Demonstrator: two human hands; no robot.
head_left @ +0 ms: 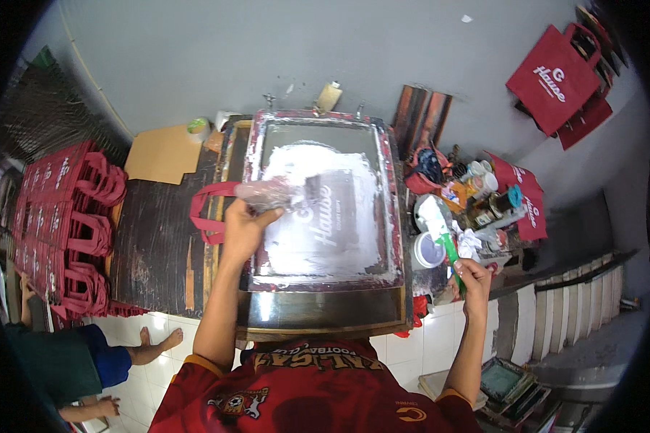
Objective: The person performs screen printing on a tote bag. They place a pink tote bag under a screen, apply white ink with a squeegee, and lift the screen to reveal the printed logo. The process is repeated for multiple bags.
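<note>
My left hand (245, 232) is closed on a squeegee (266, 190) wrapped in clear plastic, blurred by motion, over the screen-printing frame (399, 238). White ink (289, 256) lies smeared on the frame's mesh around pale lettering. From under the frame's left side sticks out the handle of a dark red tote bag (195, 211); the rest of that bag is hidden. Off the frame's right side, my right hand (474, 280) grips a green-handled spatula (450, 249), whose blade is coated with white ink. Just left of the spatula stands an open tub (429, 251).
Stacked red tote bags (47, 216) fill the left end of the dark table (152, 245). Jars and a teal-capped bottle (513, 196) crowd the right. More bags (556, 83) hang on the wall. Another person (58, 372) is at the lower left, beside the bags.
</note>
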